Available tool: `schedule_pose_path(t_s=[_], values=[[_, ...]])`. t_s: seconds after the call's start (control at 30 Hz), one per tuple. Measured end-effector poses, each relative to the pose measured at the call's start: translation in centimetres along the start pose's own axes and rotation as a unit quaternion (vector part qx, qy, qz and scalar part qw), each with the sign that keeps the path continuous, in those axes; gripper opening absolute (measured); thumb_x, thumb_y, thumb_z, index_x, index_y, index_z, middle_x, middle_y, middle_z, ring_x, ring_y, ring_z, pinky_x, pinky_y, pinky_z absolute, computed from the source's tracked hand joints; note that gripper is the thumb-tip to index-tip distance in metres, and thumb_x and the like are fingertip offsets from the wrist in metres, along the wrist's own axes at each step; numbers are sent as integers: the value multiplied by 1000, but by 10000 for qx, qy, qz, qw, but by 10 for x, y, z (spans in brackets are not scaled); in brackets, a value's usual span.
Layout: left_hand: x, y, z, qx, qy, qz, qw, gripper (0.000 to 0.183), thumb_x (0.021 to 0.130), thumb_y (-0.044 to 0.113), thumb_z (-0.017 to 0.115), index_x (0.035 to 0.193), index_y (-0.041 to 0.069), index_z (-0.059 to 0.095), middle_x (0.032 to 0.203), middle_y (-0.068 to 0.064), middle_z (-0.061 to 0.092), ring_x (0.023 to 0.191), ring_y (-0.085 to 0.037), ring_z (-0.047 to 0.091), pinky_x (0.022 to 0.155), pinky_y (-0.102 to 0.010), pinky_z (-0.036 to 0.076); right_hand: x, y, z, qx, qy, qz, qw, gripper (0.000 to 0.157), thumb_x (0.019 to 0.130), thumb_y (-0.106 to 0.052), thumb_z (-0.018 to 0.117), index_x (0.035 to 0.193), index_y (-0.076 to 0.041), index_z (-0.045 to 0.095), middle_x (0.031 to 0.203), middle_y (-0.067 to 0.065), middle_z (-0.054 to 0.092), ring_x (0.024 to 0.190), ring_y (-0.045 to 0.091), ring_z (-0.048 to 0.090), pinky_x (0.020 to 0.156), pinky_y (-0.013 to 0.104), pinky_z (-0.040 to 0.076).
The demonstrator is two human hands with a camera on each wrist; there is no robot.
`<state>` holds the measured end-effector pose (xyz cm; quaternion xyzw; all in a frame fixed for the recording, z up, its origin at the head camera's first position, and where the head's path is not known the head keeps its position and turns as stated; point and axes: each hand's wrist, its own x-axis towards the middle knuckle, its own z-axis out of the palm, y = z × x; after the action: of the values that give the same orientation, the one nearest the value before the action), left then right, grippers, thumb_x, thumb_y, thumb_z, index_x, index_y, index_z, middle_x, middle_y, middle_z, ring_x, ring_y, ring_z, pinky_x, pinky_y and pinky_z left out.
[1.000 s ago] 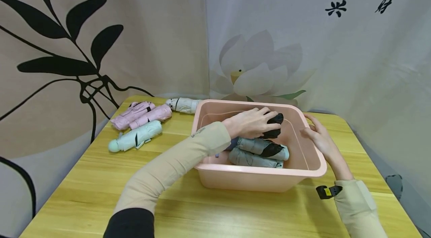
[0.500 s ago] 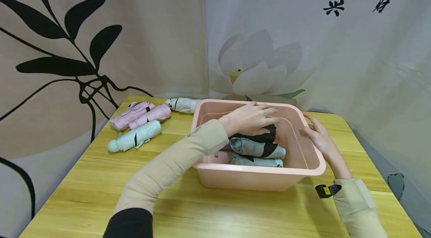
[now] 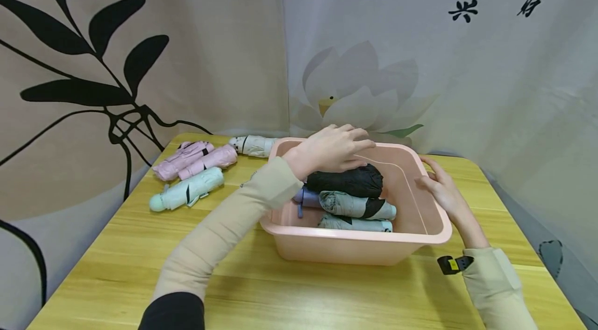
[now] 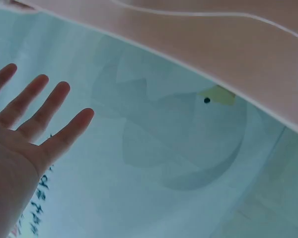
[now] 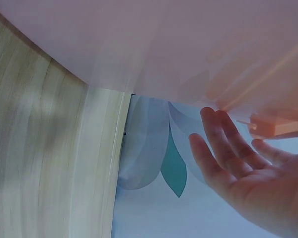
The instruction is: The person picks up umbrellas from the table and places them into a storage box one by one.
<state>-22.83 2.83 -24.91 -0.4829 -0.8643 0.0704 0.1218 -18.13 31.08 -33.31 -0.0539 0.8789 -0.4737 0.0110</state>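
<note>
In the head view a pink plastic bin [image 3: 355,247] stands on the table with several folded umbrellas inside. A black umbrella [image 3: 345,181] lies behind a grey-blue umbrella [image 3: 350,204] and a pale blue-green umbrella [image 3: 357,223]; part of a purple-blue umbrella [image 3: 307,197] shows at their left. My left hand [image 3: 329,149] is over the bin's back left part, above the black umbrella, holding nothing; its fingers are spread in the left wrist view. My right hand [image 3: 441,192] holds the bin's right rim, thumb over it and fingers along the outer wall [image 5: 114,44].
Left of the bin lie two pink umbrellas [image 3: 183,160] side by side, a mint umbrella [image 3: 193,190] and a white umbrella [image 3: 256,146] near the back edge. The wooden table [image 3: 261,288] ends at a printed curtain [image 3: 224,50].
My left hand has let go of the black umbrella, which now lies in the bin, and has risen up and to the left. My right hand stays at the rim.
</note>
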Motion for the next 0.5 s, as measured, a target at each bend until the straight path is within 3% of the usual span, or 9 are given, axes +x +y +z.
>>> schedule_pose_path(t_s=[0.13,0.3,0.5], values=[[-6,-9,-4,-163,66,-231,9996,43,93,40,45,134,24,45,135,-1,48,120,-20,49,94,-37,46,1,1,-1,-25,-10,-17,10000,56,92,-15,42,143,-5,22,118,37,51,77,-4,57,66,21,51],[-15,-26,-1,-429,232,-462,9977,43,93,40,48,132,22,47,133,-3,49,117,-22,51,88,-37,49,3,3,-2,-107,-42,-2,9999,57,92,-16,41,144,-4,20,119,37,50,77,-5,56,66,20,50],[-26,-49,10,-871,-3,-1017,9910,45,93,40,48,133,21,46,134,-4,48,118,-25,50,93,-40,46,3,3,-3,-85,-35,11,10000,57,92,-16,42,144,-5,20,120,36,50,77,-5,56,66,20,50]])
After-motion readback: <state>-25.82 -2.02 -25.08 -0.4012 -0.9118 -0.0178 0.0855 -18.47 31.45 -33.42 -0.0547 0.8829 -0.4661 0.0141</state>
